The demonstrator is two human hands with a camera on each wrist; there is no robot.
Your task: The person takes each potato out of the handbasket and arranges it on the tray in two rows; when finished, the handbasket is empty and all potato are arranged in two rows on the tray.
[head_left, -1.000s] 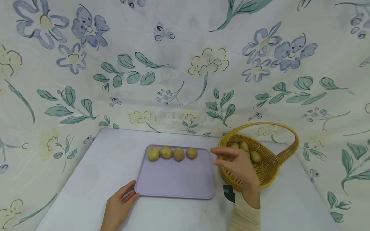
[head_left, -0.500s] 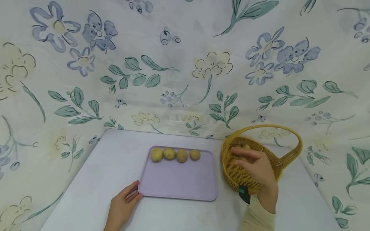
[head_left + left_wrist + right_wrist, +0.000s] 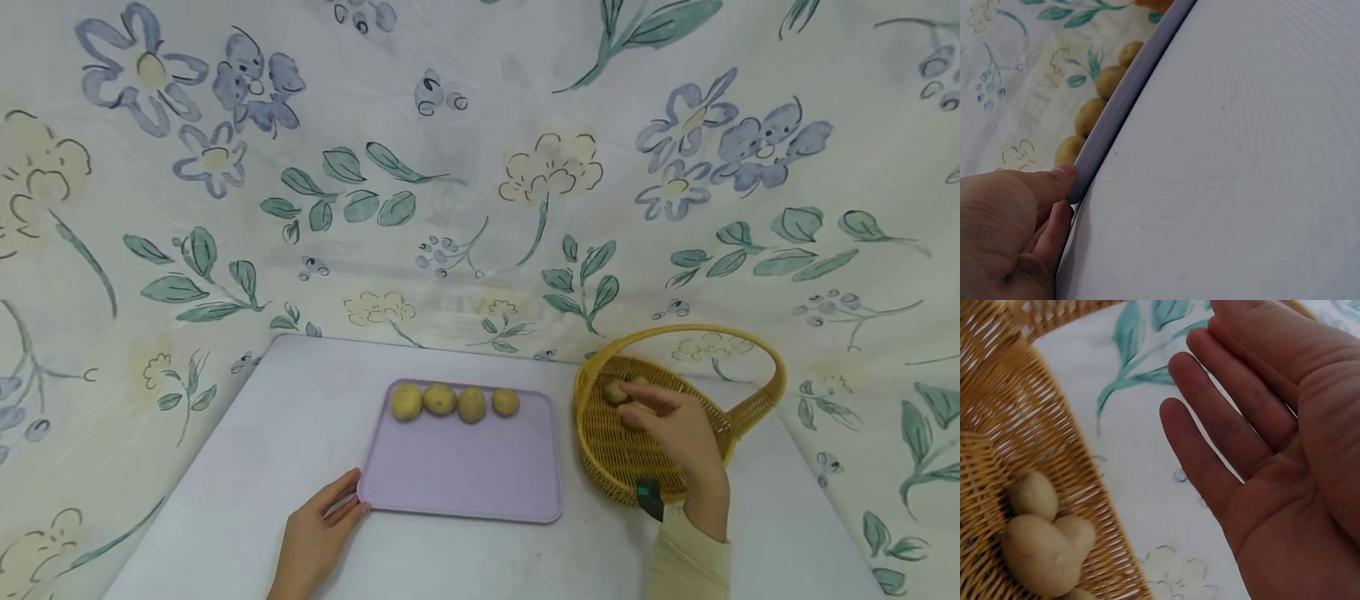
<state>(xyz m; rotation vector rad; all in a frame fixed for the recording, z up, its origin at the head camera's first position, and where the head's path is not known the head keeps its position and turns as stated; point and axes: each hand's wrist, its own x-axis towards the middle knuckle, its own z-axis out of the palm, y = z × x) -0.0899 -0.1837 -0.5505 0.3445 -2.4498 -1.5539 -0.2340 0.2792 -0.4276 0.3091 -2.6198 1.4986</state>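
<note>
At the near left corner of a lilac tray (image 3: 465,475), my left hand (image 3: 311,537) holds the rim, its thumb and fingers touching either side of the corner. Several potatoes (image 3: 472,406) lie in a row along the tray's far edge. My right hand (image 3: 682,433) hovers over a wicker basket (image 3: 609,467), fingers extended and nothing between them. Beyond its fingertips a potato (image 3: 615,391) shows in the basket; the hand hides part of the others. The right wrist view shows several potatoes (image 3: 1041,555) against the woven wall, apart from the hand.
A tall arched handle (image 3: 690,327) rises over the basket. Tray and basket stand side by side on a white table (image 3: 247,467), a narrow gap between them. Flower-patterned cloth (image 3: 480,275) hangs behind the table and along its sides.
From beside the tray's right edge, my right hand has moved right over the basket, shifting slightly further lately. The left hand stays at the tray corner. The head view has shifted a little.
</note>
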